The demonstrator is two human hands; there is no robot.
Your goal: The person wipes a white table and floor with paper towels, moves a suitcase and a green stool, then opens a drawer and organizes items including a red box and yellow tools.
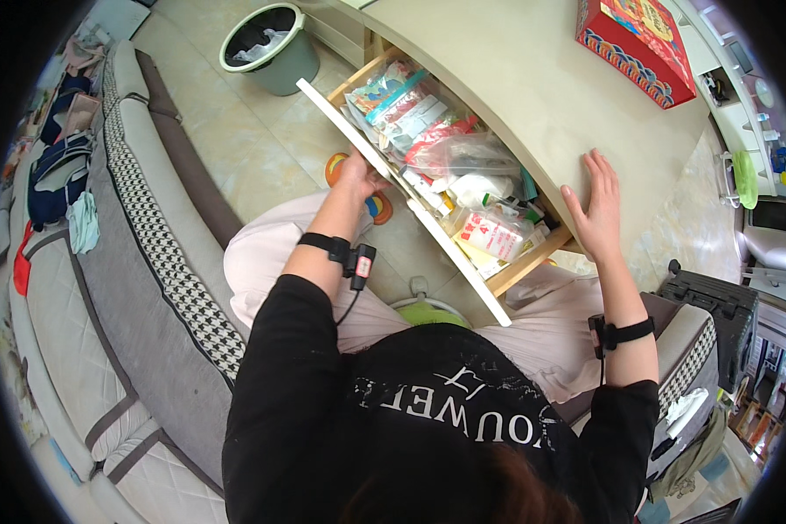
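Observation:
A drawer with a white front point(458, 262) stands pulled out from a beige table point(485, 59). Plastic bags, a clear zip bag point(465, 154), a bag with red print point(491, 234) and several small packages fill it. My left hand point(361, 175) is at the outer face of the drawer front near its middle; its fingers reach under or behind the edge and are partly hidden. My right hand point(595, 203) rests flat on the table's edge, fingers spread, holding nothing. Both forearms wear black straps with small devices.
A green-grey waste bin point(281, 59) with a dark liner stands left of the drawer. On the table's far right lies a red patterned box point(638, 49). A long grey sofa point(144, 262) runs along the left, and a black suitcase point(714, 314) stands at the right.

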